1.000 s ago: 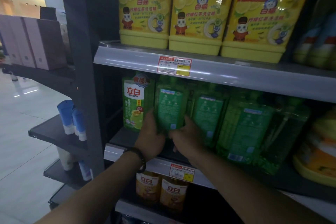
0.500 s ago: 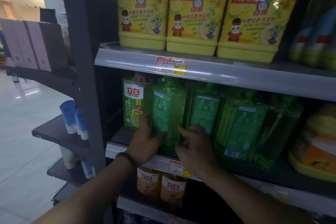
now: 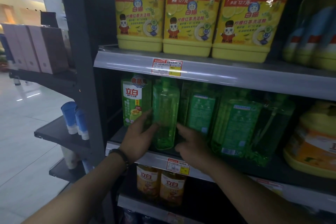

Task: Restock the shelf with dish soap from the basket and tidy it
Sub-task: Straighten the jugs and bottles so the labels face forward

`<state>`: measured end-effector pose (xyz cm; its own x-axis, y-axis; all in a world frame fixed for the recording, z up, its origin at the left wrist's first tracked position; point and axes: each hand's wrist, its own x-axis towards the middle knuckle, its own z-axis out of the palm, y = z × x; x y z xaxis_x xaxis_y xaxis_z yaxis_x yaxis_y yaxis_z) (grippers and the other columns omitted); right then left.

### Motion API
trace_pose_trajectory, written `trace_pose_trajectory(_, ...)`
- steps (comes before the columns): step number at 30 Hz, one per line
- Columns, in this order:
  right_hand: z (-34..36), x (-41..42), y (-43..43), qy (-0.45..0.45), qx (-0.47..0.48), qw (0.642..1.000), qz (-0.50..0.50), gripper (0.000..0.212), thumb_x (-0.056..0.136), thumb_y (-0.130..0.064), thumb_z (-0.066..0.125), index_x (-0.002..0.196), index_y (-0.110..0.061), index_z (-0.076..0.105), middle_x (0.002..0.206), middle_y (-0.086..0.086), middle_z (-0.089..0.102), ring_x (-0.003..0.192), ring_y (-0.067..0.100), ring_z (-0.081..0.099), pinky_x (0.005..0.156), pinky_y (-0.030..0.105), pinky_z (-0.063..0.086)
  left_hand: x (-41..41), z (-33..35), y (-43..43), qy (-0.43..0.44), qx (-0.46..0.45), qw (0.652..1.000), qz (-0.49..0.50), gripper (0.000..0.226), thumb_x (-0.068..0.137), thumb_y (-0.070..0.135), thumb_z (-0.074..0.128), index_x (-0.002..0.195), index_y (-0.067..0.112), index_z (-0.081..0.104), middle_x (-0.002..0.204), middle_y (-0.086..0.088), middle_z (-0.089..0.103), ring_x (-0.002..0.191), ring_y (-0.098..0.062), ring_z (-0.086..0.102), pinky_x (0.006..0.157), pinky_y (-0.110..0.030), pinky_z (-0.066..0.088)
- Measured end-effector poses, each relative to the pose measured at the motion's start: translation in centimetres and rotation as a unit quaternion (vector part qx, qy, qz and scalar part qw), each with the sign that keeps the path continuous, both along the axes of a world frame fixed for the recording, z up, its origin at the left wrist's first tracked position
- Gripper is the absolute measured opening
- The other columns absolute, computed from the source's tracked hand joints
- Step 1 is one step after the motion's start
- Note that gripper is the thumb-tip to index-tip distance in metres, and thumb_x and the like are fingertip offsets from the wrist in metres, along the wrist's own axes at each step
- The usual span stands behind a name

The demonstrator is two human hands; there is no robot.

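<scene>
A row of green dish soap bottles stands on the middle shelf [image 3: 200, 164]. The second bottle from the left [image 3: 165, 112] shows its narrow, label-free side and stands at the shelf's front edge. My left hand [image 3: 140, 136] grips its lower left side, thumb and fingers curled round it. My right hand [image 3: 190, 143] is at its lower right side, fingers loosely bent, fingertips near or touching it. The leftmost green bottle [image 3: 135, 100] shows its front label. Green bottles to the right [image 3: 201, 111] [image 3: 238, 123] show their back labels. No basket is in view.
Large yellow soap jugs [image 3: 190, 18] fill the upper shelf. Orange soap bottles [image 3: 161, 183] stand on the lower shelf. An orange-yellow jug [image 3: 314, 142] sits at the right of the middle shelf. Blue tubes [image 3: 74, 118] and boxes [image 3: 36, 47] are on the side rack at left.
The second green bottle has been turned from its back label to its narrow side. My left hand stayed on it. My right hand slid back from its front to its right side.
</scene>
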<state>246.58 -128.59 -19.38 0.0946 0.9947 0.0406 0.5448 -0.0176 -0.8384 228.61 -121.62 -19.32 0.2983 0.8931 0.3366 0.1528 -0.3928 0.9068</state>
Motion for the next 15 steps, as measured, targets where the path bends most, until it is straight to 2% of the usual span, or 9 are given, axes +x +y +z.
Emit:
trace_pose_trajectory(1, 0.3, -0.1, -0.5, -0.038, 0.007, 0.999, 0.009, 0.087, 0.092, 0.009, 0.056, 0.167, -0.028, 0.033, 0.176, -0.004, 0.023, 0.160, 0.023, 0.028, 0.126, 0.041, 0.038, -0.2, 0.2, 0.0, -0.011, -0.012, 1.000, -0.022, 0.033, 0.102, 0.032, 0.066, 0.127, 0.051, 0.056, 0.116, 0.033, 0.070, 0.111, 0.013, 0.064, 0.098, -0.022, 0.053)
trace_pose_trajectory(3, 0.5, -0.4, -1.3, -0.111, 0.033, 0.992, 0.050, 0.082, 0.096, 0.011, 0.054, 0.167, -0.022, 0.030, 0.177, -0.010, -0.006, 0.162, 0.012, -0.002, 0.132, 0.030, 0.011, -0.5, 0.2, 0.6, -0.039, -0.034, 0.997, -0.056, 0.046, 0.095, 0.042, 0.074, 0.136, 0.044, 0.053, 0.128, 0.021, 0.072, 0.119, -0.002, 0.068, 0.100, -0.035, 0.058)
trace_pose_trajectory(4, 0.3, -0.5, -1.7, -0.149, 0.041, 0.985, 0.075, 0.081, 0.098, 0.010, 0.053, 0.167, -0.024, 0.029, 0.175, -0.013, -0.015, 0.160, 0.008, -0.009, 0.131, 0.029, 0.003, -0.5, 0.4, 0.6, -0.052, -0.038, 0.995, -0.073, 0.054, 0.094, 0.041, 0.076, 0.141, 0.039, 0.049, 0.132, 0.014, 0.071, 0.121, -0.007, 0.069, 0.099, -0.037, 0.060)
trace_pose_trajectory(6, -0.2, -0.8, -2.2, -0.208, 0.053, 0.971, 0.103, 0.080, 0.103, 0.004, 0.051, 0.168, -0.034, 0.022, 0.172, -0.015, -0.025, 0.159, 0.008, -0.014, 0.128, 0.031, -0.004, -0.4, 0.8, 0.9, -0.065, -0.039, 0.993, -0.086, 0.061, 0.094, 0.032, 0.077, 0.146, 0.033, 0.046, 0.135, 0.010, 0.070, 0.122, -0.007, 0.069, 0.097, -0.032, 0.061)
trace_pose_trajectory(8, -0.4, -0.7, -2.5, -0.228, 0.061, 0.966, 0.103, 0.080, 0.106, -0.003, 0.050, 0.167, -0.043, 0.017, 0.172, -0.019, -0.025, 0.160, 0.007, -0.013, 0.128, 0.032, -0.003, -0.3, 1.0, 1.1, -0.062, -0.033, 0.994, -0.085, 0.058, 0.094, 0.024, 0.076, 0.145, 0.030, 0.049, 0.133, 0.010, 0.072, 0.120, -0.006, 0.070, 0.095, -0.030, 0.061)
trace_pose_trajectory(10, -0.4, -0.2, -2.7, -0.247, 0.086, 0.962, 0.084, 0.077, 0.109, -0.013, 0.053, 0.168, -0.044, 0.016, 0.170, -0.024, -0.024, 0.160, 0.004, -0.009, 0.131, 0.029, 0.005, -0.6, 1.2, 1.5, -0.052, -0.026, 0.995, -0.083, 0.048, 0.094, 0.021, 0.075, 0.138, 0.028, 0.058, 0.126, 0.013, 0.075, 0.114, -0.003, 0.071, 0.092, -0.027, 0.062)
trace_pose_trajectory(12, -0.2, 0.4, -3.1, -0.265, 0.087, 0.958, 0.058, 0.077, 0.110, -0.024, 0.055, 0.168, -0.047, 0.010, 0.168, -0.025, -0.035, 0.160, 0.005, -0.012, 0.132, 0.032, 0.013, -0.9, 1.5, 2.0, -0.034, -0.031, 0.995, -0.088, 0.042, 0.094, 0.022, 0.076, 0.133, 0.027, 0.064, 0.123, 0.011, 0.076, 0.112, -0.004, 0.072, 0.091, -0.026, 0.062)
trace_pose_trajectory(15, 0.0, 0.9, -3.2, -0.324, 0.050, 0.943, 0.056, 0.081, 0.112, -0.032, 0.051, 0.165, -0.056, -0.006, 0.159, -0.024, -0.052, 0.162, 0.015, -0.018, 0.131, 0.044, 0.020, -1.5, 1.4, 3.0, 0.005, -0.024, 0.998, -0.064, 0.044, 0.089, 0.031, 0.081, 0.130, 0.028, 0.063, 0.122, 0.007, 0.075, 0.111, -0.009, 0.073, 0.092, -0.030, 0.062)
